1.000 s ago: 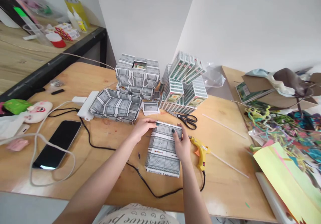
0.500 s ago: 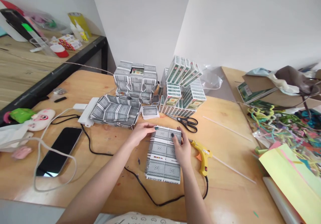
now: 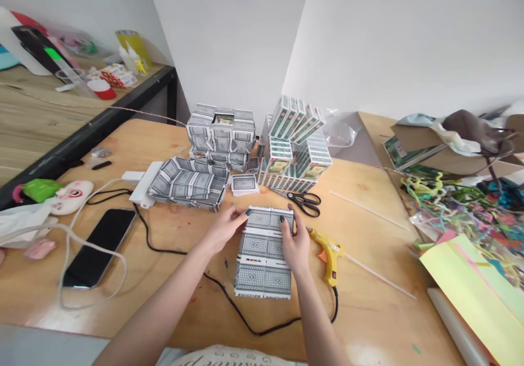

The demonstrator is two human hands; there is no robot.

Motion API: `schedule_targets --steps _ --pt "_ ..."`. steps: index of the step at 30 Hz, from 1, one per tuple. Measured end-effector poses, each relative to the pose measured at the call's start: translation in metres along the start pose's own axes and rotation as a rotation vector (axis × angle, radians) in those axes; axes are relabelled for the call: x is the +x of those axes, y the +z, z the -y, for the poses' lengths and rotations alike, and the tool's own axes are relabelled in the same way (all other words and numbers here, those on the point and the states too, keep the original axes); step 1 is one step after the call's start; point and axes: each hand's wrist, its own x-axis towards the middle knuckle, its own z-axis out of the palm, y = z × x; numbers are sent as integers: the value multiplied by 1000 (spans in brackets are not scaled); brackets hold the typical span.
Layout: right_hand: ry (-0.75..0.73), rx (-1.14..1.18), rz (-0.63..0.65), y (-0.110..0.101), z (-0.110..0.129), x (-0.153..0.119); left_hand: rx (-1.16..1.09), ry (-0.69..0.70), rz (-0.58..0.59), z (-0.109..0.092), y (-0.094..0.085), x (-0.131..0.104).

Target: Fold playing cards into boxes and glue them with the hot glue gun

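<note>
A rectangular box covered in playing cards (image 3: 262,278), backs facing up, lies on the table in front of me. My left hand (image 3: 226,227) grips its upper left edge, the thumb on the near side and the other fingers partly hidden. Around the right edge is my right hand (image 3: 296,243), thumb on the top face and fingers along the side. Just beyond the box sit a stack of loose playing cards (image 3: 244,184) and black-handled scissors (image 3: 306,202). To the right of my right hand lies a yellow hot glue gun (image 3: 329,254).
An open tray made of cards (image 3: 188,183) and a taller card-covered structure (image 3: 221,136) stand behind on the left. Several card packs (image 3: 280,155) are stacked behind. A phone (image 3: 100,247) and black cable (image 3: 237,308) lie left and front; glue sticks (image 3: 380,276) and coloured scraps (image 3: 462,207) are right.
The view has shifted slightly. The box sits a touch flatter, its left side less visible, while both hands keep nearly the same grip on it.
</note>
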Motion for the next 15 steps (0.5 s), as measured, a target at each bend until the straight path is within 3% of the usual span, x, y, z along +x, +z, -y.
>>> schedule_targets --steps 7,12,15 --pt "-44 181 24 -12 17 2 -159 128 51 -24 -3 -15" --pt "47 389 209 -24 23 13 -130 253 135 -55 0 -34" --pt "27 481 239 -31 25 20 -80 298 175 -65 3 -47"
